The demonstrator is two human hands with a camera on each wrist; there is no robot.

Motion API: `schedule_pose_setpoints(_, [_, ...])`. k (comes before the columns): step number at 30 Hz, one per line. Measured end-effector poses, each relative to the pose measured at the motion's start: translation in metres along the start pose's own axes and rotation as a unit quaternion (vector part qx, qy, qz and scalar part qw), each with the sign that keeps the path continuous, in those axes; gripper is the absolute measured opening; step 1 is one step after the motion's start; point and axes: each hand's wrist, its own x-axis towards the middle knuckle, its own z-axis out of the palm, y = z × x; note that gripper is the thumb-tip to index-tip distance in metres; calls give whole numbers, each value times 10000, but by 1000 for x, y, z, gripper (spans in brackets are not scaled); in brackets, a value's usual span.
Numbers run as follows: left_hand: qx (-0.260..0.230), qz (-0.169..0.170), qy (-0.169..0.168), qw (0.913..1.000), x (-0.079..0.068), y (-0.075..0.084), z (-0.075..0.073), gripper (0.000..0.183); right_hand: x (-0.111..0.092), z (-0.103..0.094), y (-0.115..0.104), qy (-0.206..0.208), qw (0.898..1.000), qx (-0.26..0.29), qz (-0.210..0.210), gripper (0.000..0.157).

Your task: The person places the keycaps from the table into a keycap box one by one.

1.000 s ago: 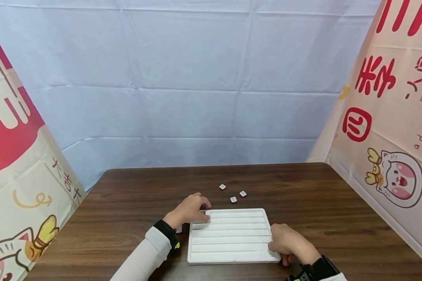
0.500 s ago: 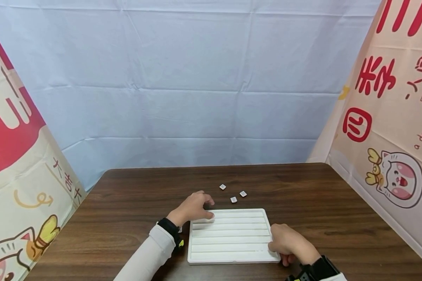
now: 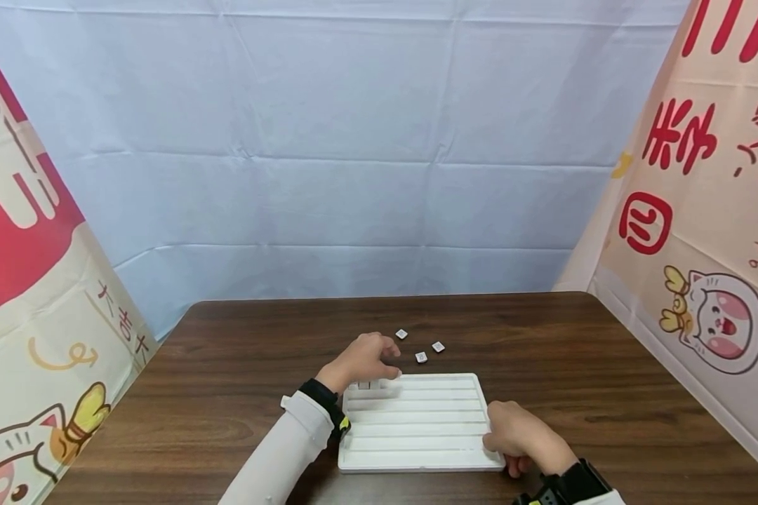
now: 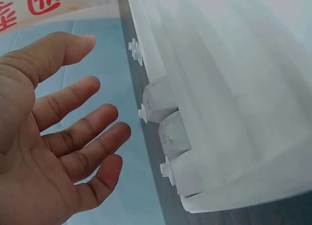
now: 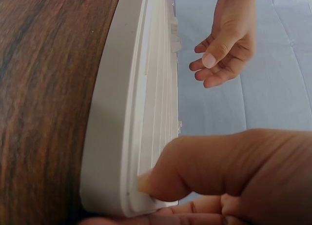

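Note:
A white ridged tray (image 3: 417, 424) lies on the table. My left hand (image 3: 361, 361) hovers over its far left part, fingers spread and loosely bent. Nothing is between those fingers in the left wrist view. Close to that hand, several small white tiles (image 4: 174, 134) sit side by side in the tray's far groove; the hand partly hides them in the head view. My right hand (image 3: 521, 435) grips the tray's near right corner. In the right wrist view its thumb (image 5: 163, 178) presses on the rim, with the other fingers lower down at the side.
Beyond the tray's far edge lie loose white tiles: one farther back (image 3: 401, 334), one to the right (image 3: 439, 346) and one nearer the tray (image 3: 421, 358). The brown wooden table (image 3: 259, 351) ends at a pale blue cloth (image 3: 328, 175). Printed cloths hang at both sides.
My left hand has left the tile it touched in the far groove and moved right and away, toward the loose tiles. The right hand and tray have stayed put.

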Motion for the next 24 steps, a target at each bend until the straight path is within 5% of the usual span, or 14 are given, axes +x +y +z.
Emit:
schedule_pose_setpoints(14, [-109, -219, 81, 9997, 12, 3, -5, 31, 1, 0, 0, -30, 10000, -28, -33, 9])
schedule_pose_setpoints(24, [15, -810, 127, 9966, 30, 7, -3, 29, 1, 0, 0, -93, 10000, 0, -21, 8])
